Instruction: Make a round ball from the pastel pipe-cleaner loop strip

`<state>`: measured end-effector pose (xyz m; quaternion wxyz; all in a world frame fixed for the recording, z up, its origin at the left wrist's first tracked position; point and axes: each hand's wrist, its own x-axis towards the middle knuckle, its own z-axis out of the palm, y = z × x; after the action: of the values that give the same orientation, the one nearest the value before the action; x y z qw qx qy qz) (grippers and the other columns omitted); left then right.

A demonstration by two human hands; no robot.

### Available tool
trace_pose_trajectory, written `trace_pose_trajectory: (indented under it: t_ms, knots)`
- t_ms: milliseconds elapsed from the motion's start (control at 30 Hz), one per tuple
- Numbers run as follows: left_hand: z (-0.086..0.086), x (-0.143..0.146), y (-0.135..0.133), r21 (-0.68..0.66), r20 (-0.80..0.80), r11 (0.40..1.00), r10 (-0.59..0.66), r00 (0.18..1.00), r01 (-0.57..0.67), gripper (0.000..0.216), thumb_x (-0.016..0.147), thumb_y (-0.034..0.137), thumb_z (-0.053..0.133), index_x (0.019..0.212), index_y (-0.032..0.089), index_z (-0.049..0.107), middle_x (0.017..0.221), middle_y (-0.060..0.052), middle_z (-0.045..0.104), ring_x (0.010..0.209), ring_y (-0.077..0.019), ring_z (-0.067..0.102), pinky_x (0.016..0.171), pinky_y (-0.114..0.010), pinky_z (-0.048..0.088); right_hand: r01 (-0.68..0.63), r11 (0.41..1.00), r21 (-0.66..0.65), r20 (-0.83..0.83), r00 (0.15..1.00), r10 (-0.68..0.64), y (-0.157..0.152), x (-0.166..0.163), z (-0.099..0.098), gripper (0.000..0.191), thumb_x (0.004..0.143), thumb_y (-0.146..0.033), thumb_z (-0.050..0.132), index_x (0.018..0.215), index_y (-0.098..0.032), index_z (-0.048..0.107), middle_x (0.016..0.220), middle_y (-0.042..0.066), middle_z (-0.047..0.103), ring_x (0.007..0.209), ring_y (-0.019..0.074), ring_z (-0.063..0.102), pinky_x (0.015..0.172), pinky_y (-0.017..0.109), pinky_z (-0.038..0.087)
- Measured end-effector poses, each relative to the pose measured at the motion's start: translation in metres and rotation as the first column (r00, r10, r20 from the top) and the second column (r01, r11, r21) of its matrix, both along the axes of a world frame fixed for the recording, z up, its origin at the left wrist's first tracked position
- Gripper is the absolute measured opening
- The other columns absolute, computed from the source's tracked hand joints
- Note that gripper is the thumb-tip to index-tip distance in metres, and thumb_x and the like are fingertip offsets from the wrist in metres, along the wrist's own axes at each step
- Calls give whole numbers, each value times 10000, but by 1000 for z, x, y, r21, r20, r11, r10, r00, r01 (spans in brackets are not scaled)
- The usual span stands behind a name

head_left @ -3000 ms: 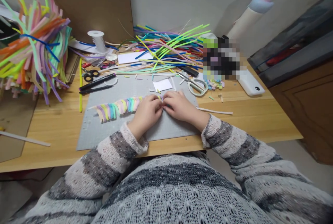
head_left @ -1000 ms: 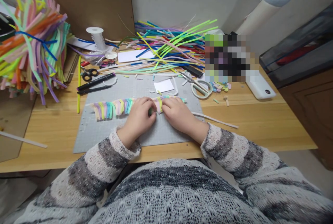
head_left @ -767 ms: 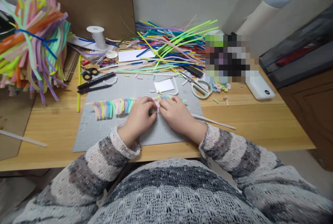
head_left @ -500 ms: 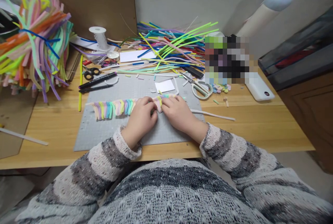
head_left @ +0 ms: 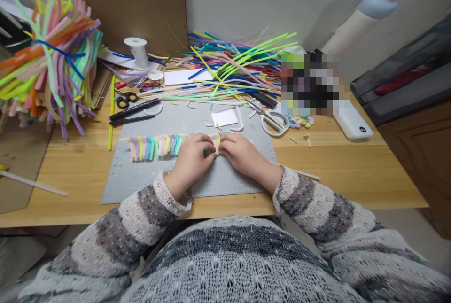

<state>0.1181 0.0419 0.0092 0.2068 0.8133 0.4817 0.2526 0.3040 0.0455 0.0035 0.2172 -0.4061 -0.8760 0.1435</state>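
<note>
A row of folded pastel pipe cleaners [head_left: 155,147] lies across the grey cutting mat [head_left: 141,185]. They hang side by side like a fringe in pink, purple, yellow and turquoise. Over the row's right part, my left hand [head_left: 193,156] is closed, thumb and fingers pinching the fringe. Just beside it my right hand [head_left: 244,151] pinches the end pieces, its fingertips close to my left thumb. A pink and a yellow piece show between the hands; the rest there is hidden. From under my right wrist a white pipe cleaner [head_left: 305,174] sticks out to the right.
White-handled scissors [head_left: 274,122], a white card [head_left: 224,117] and black markers [head_left: 134,111] lie beyond my hands. Loose pipe cleaners [head_left: 239,66] are heaped at the back, near a spool [head_left: 139,54]. A large tied bundle [head_left: 52,63] stands left; a white phone [head_left: 354,122] lies right.
My right hand has shifted slightly toward me, its fingertips lower at the fringe. The white pipe cleaner by my right wrist has swung nearer to me. My left hand has barely moved.
</note>
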Motion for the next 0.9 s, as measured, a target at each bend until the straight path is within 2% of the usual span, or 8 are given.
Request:
trace_pose_trajectory:
  t_ms: [100,167,233,400,533,767,833,900]
  knots:
    - [1,2,-1,6,-24,1000,7,1000,-7,94,796,159,666,710,190,686,956,-56,692,938,-239,584,877,-444,459,-13,997,-77,-82,997,7,-3,-1,5,94,897,-124,532,917,-150,620,981,98,628,940,215,549,848,343,435]
    - [1,2,-1,10,-20,1000,15,1000,-15,101,798,163,663,704,193,687,953,-55,690,940,-239,583,875,-444,460,-20,996,-85,-79,997,13,-5,-2,9,192,870,-161,589,1061,-145,603,1095,118,613,1034,234,533,901,369,418]
    - [0,1,0,4,-7,1000,9,1000,-9,107,799,164,666,701,197,693,945,-50,694,941,-237,587,877,-443,460,-5,998,-68,-16,1000,4,-8,-3,10,262,868,-229,626,1121,-170,599,1186,126,590,1100,257,501,928,399,387]
    - [2,0,2,-16,15,1000,-21,1000,22,133,793,145,672,674,201,693,907,-39,708,907,-229,604,872,-442,459,60,998,-14,94,994,-58,-9,-4,7,161,905,-325,613,1029,-228,650,1157,91,601,1088,260,478,899,402,323]
    - [4,0,1,-20,4,999,-38,999,38,134,774,116,673,664,194,679,908,-44,699,924,-233,604,880,-437,459,65,997,36,151,986,-70,-10,-1,10,135,921,-311,581,1011,-242,654,1134,86,605,1085,262,474,896,412,284]
    - [4,1,-4,-23,-13,998,-62,998,61,144,761,87,644,657,188,642,896,-50,685,912,-233,596,875,-431,465,56,998,25,248,967,-60,-14,4,20,80,883,-266,595,933,-229,645,1087,80,625,1064,271,486,907,431,257]
    - [4,0,-4,0,-17,999,-53,998,53,145,755,77,638,657,182,622,897,-53,678,901,-228,588,869,-421,463,58,998,0,233,971,-56,-14,6,20,102,885,-270,597,966,-230,643,1100,77,628,1069,268,490,918,431,257]
    - [4,-1,-5,35,-25,998,-49,999,50,128,767,85,630,679,177,611,912,-59,670,908,-227,580,861,-411,460,53,998,-32,187,981,-46,-13,9,18,210,878,-293,623,1081,-241,630,1144,79,618,1087,266,490,923,424,267]
